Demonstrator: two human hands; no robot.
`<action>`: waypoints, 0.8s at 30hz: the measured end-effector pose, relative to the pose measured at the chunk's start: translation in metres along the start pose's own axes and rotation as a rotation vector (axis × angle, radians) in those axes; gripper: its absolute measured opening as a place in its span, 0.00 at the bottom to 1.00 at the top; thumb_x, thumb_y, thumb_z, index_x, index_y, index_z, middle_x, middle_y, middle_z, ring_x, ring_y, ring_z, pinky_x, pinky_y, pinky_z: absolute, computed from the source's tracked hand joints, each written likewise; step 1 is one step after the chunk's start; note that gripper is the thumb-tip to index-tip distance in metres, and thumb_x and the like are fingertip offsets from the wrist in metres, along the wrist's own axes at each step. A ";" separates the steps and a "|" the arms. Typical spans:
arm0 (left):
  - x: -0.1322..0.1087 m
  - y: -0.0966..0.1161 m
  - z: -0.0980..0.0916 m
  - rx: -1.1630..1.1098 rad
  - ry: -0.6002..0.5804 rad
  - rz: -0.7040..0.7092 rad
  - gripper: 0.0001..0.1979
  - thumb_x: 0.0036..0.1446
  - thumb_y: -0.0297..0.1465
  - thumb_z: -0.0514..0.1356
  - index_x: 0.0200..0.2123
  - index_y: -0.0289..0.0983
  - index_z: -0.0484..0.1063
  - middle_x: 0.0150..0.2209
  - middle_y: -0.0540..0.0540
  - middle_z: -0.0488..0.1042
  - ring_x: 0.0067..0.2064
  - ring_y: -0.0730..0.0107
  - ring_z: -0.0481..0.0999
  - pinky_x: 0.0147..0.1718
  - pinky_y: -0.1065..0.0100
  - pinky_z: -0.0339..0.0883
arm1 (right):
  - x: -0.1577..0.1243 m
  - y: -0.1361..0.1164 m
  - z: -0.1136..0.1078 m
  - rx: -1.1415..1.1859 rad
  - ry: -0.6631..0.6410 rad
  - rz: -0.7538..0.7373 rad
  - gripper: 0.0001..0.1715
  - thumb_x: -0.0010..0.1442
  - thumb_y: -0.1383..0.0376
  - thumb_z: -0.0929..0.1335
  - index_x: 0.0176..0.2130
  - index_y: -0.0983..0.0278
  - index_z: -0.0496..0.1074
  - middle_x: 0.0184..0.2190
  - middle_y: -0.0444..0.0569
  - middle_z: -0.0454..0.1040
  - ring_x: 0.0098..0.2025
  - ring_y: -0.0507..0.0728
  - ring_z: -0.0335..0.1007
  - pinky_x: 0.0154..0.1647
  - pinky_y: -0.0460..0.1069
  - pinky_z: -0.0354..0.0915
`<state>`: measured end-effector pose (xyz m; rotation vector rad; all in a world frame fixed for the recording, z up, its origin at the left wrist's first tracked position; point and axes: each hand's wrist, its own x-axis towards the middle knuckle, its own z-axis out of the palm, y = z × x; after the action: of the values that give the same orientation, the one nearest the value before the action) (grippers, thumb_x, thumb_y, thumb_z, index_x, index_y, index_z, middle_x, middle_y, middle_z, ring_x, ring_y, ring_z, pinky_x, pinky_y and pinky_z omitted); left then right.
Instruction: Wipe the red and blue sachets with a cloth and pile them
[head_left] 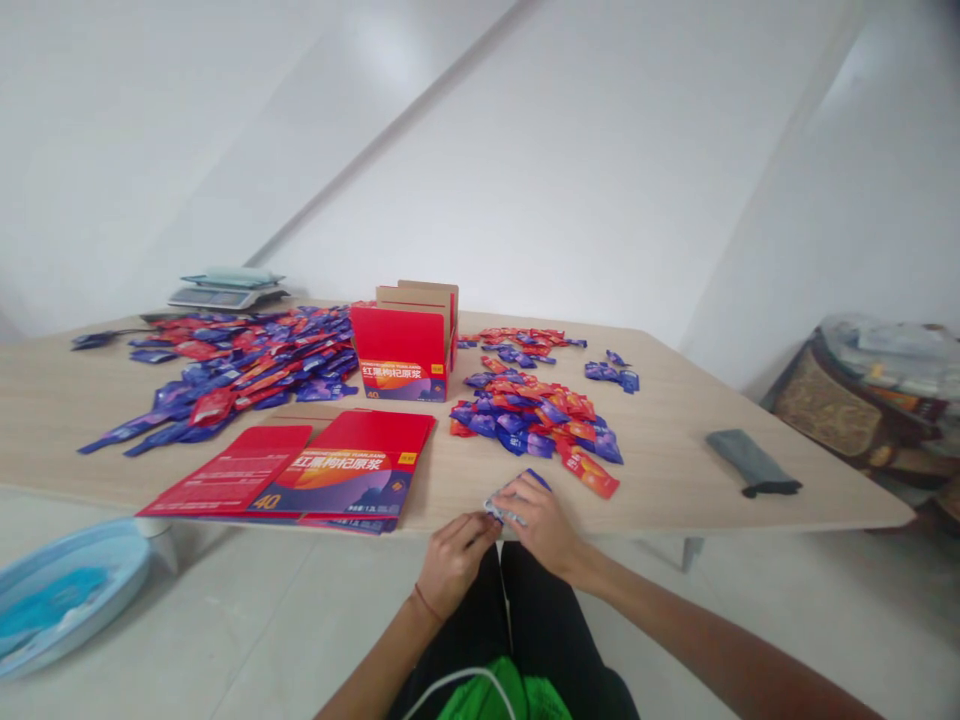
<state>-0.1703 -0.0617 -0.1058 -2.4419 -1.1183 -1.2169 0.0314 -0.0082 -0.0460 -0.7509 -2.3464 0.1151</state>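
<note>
At the table's front edge, a small purple and silver sachet (537, 479) lies partly under my right hand (538, 515), whose fingers press together on it. Close on its left, my left hand (455, 558) pinches the near end of the same sachet. Beyond my hands is a pile of red and purple sachets (525, 405), with one orange-red sachet (589, 470) at its near right side. Flattened red and purple cartons (337, 465) are stacked left of my hands. An upright open carton (401, 355) stands behind them.
A large heap of long sachets (262, 360) covers the left of the table (667, 500). Behind it stands a scale (229, 290). A grey cloth (752, 463) lies at the right. A blue basin (75, 590) is on the floor at the left, and bags (840, 390) are at the far right.
</note>
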 end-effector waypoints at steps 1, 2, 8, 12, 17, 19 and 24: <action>0.000 0.000 -0.001 0.000 -0.004 0.000 0.12 0.74 0.25 0.56 0.51 0.39 0.79 0.45 0.44 0.82 0.48 0.64 0.82 0.48 0.64 0.80 | 0.001 -0.003 0.004 -0.013 -0.028 0.000 0.17 0.66 0.73 0.69 0.49 0.55 0.80 0.43 0.46 0.78 0.47 0.59 0.71 0.48 0.54 0.72; 0.001 0.001 -0.002 -0.001 -0.007 0.002 0.13 0.74 0.25 0.56 0.51 0.39 0.79 0.45 0.44 0.82 0.48 0.64 0.82 0.48 0.64 0.80 | 0.001 -0.002 0.006 -0.027 -0.048 0.004 0.17 0.66 0.73 0.68 0.48 0.55 0.80 0.42 0.46 0.78 0.48 0.59 0.71 0.48 0.54 0.72; 0.001 0.002 -0.001 -0.027 0.017 -0.006 0.13 0.73 0.25 0.56 0.53 0.40 0.79 0.46 0.44 0.82 0.52 0.64 0.81 0.53 0.63 0.78 | -0.004 0.047 -0.005 -0.108 0.023 0.162 0.15 0.66 0.72 0.68 0.48 0.60 0.81 0.43 0.51 0.79 0.48 0.61 0.71 0.51 0.57 0.71; 0.001 0.003 0.000 -0.025 0.017 -0.009 0.12 0.73 0.25 0.57 0.52 0.40 0.78 0.46 0.45 0.82 0.51 0.64 0.81 0.53 0.64 0.78 | -0.005 0.064 -0.009 -0.152 0.112 0.286 0.15 0.66 0.71 0.67 0.45 0.60 0.82 0.41 0.51 0.79 0.46 0.61 0.72 0.50 0.57 0.72; 0.012 0.009 -0.016 0.000 -0.075 -0.020 0.10 0.74 0.29 0.57 0.51 0.40 0.78 0.44 0.44 0.81 0.49 0.62 0.81 0.50 0.62 0.79 | -0.007 0.078 -0.040 -0.108 0.364 0.194 0.16 0.68 0.65 0.67 0.52 0.56 0.81 0.44 0.50 0.79 0.48 0.60 0.73 0.51 0.57 0.71; 0.026 0.017 -0.022 0.040 -0.126 -0.050 0.12 0.74 0.34 0.57 0.54 0.40 0.77 0.47 0.42 0.81 0.51 0.59 0.81 0.50 0.58 0.80 | -0.017 0.099 -0.066 -0.124 0.466 0.185 0.16 0.69 0.63 0.67 0.53 0.56 0.80 0.46 0.51 0.79 0.50 0.61 0.73 0.54 0.59 0.71; 0.078 0.046 0.005 0.143 -0.287 -0.083 0.18 0.73 0.35 0.57 0.62 0.36 0.71 0.60 0.36 0.76 0.61 0.52 0.76 0.60 0.51 0.73 | -0.068 0.181 -0.121 -0.267 0.453 0.423 0.16 0.68 0.58 0.67 0.47 0.61 0.82 0.43 0.54 0.80 0.47 0.63 0.73 0.51 0.58 0.69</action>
<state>-0.1060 -0.0489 -0.0434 -2.5363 -1.3416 -0.7898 0.2365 0.0918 -0.0396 -1.2537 -1.7670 -0.1746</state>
